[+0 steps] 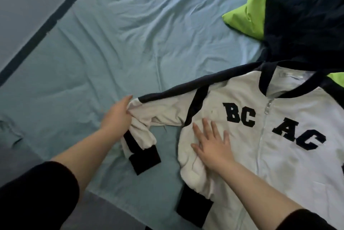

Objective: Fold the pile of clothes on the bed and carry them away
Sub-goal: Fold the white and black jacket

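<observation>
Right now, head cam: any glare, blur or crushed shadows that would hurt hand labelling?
Head view: dim, flat, bluish light, no glare, no hard shadows; slightly soft all over, though the jacket lettering reads; the left hand gripping the sleeve and the right hand flat on the jacket have clear outlines; the dark hood is crushed to near black.

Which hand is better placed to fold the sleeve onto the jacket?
Left. The left hand grips the sleeve, so it can probably swing it over; the right hand lies flat on the jacket, holding it down.
</observation>
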### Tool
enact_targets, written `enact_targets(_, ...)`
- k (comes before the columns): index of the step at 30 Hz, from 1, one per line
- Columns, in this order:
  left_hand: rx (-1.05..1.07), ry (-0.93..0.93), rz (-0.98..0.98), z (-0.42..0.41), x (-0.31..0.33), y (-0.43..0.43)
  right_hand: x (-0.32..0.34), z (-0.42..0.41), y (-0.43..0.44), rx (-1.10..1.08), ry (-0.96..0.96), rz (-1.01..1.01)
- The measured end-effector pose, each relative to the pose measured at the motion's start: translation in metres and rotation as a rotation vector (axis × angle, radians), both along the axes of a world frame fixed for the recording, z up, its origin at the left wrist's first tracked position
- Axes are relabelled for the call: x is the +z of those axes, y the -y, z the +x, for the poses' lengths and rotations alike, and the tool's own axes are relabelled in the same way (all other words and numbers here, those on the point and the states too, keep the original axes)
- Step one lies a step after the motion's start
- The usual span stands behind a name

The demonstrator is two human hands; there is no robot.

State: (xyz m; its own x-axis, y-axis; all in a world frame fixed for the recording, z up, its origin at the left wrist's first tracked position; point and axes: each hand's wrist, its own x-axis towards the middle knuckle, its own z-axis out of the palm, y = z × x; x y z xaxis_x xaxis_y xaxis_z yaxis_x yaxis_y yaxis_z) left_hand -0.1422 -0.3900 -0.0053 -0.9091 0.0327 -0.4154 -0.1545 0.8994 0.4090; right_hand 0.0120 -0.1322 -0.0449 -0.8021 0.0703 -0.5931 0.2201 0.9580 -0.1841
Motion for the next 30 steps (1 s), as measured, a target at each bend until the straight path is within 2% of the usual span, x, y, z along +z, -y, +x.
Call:
enact_targets(3, 0.092, 0.087, 0.023, -0.009, 0.009, 0.016, 0.006, -0.002, 0.015, -0.055, -0.030, 0.043)
enact_targets(7, 0.268, 0.102, 0.147, 0.071, 0.011, 0.011, 0.014, -0.013, 0.048, -0.051, -0.177, 0.038)
enact_targets(10, 0.156, 0.169, -0.054, 0.137, -0.003, -0.007, 0.012, -0.022, 0.068, -0.083, -0.157, 0.013)
enact_targets(12, 0.175, 0.174, -0.151, 0.146, -0.014, -0.012, 0.006, -0.026, 0.070, -0.081, -0.121, 0.021)
enact_targets(14, 0.203, 0.089, -0.166, 0.131, -0.018, -0.004, 0.000, -0.028, 0.066, -0.046, -0.106, 0.043)
enact_targets(18, 0.277, -0.059, 0.203, 0.065, -0.005, 0.039, -0.003, -0.028, 0.059, 0.016, -0.101, 0.088)
enact_targets(21, 0.331, -0.189, 0.195, 0.006, 0.017, 0.084, 0.000, -0.030, 0.062, 0.000, -0.089, 0.105)
enact_targets(23, 0.471, -0.257, 0.197, -0.025, 0.024, 0.108, 0.003, -0.032, 0.065, -0.030, -0.080, 0.093)
enact_targets(25, 0.639, -0.197, 0.263, -0.044, 0.021, 0.123, 0.005, -0.035, 0.066, -0.061, -0.080, 0.071)
enact_targets(28, 0.771, 0.044, 0.425, -0.053, 0.008, 0.119, 0.006, -0.037, 0.064, -0.069, -0.086, 0.052)
enact_targets(30, 0.774, 0.026, 0.384, -0.059, -0.001, 0.114, 0.006, -0.037, 0.062, -0.055, -0.087, 0.051)
